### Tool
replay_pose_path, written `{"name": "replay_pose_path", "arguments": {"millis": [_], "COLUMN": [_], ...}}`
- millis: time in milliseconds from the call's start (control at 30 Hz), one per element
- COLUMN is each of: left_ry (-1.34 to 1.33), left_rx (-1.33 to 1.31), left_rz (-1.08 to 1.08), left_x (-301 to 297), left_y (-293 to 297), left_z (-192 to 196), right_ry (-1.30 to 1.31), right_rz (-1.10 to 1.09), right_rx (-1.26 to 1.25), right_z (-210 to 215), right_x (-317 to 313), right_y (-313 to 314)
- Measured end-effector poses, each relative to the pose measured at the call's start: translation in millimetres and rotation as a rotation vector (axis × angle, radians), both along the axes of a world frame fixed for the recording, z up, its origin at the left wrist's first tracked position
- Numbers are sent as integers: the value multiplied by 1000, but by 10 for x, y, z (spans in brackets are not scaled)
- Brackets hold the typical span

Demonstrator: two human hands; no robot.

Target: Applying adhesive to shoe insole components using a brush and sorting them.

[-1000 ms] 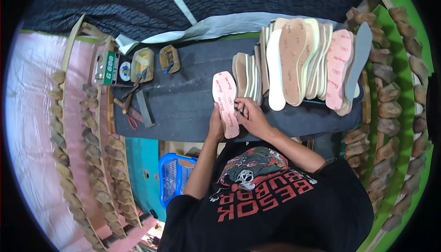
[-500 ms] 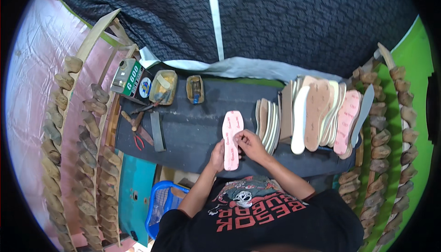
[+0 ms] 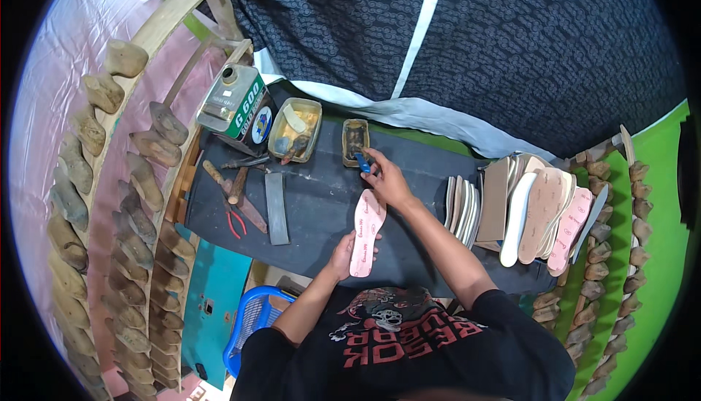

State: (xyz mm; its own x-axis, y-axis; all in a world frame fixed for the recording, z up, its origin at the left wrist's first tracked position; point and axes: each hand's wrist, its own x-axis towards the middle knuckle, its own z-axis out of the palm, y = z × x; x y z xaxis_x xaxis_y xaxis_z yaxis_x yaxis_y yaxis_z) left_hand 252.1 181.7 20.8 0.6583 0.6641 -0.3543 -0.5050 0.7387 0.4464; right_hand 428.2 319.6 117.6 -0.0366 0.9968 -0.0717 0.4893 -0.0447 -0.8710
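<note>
In my left hand (image 3: 341, 256) is a pink, printed shoe insole (image 3: 367, 234), gripped near its narrow end and tilted slightly to the right. My right hand (image 3: 388, 180) reaches out beyond the insole, fingers closed on a blue-handled tool (image 3: 363, 162). That tool leans at the near edge of a small rectangular tub (image 3: 355, 125) with dark stains inside; its working end is too hard to make out. A larger tub (image 3: 315, 145) with yellowish residue and a pale scraper-like piece stands to the left of it.
Stacked insoles (image 3: 546, 215) fill the dark table's (image 3: 314, 200) right side. At left are a metal can (image 3: 237, 109), a hammer (image 3: 237, 185), red-handled pliers (image 3: 235, 224) and a grey flat bar (image 3: 277, 207). Racks of wooden shoe lasts (image 3: 69, 196) flank both sides; a blue basket (image 3: 252, 321) stands below.
My right hand has left the insole and reached forward to the blue-handled tool at the small tub. The insole stays in my left hand, now tilted. The whole view has turned.
</note>
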Motion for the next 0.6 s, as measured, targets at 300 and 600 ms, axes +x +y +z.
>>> {"name": "replay_pose_path", "arguments": {"millis": [300,600], "left_ry": [-90,-169], "left_rx": [-7,-64], "left_rz": [18,-25], "left_x": [-59,-113], "left_y": [8,94], "left_z": [-75,-111], "right_ry": [-69,146], "right_rz": [-66,-232], "right_rx": [320,129], "right_z": [50,47], "right_x": [-91,-63], "right_y": [183,2]}}
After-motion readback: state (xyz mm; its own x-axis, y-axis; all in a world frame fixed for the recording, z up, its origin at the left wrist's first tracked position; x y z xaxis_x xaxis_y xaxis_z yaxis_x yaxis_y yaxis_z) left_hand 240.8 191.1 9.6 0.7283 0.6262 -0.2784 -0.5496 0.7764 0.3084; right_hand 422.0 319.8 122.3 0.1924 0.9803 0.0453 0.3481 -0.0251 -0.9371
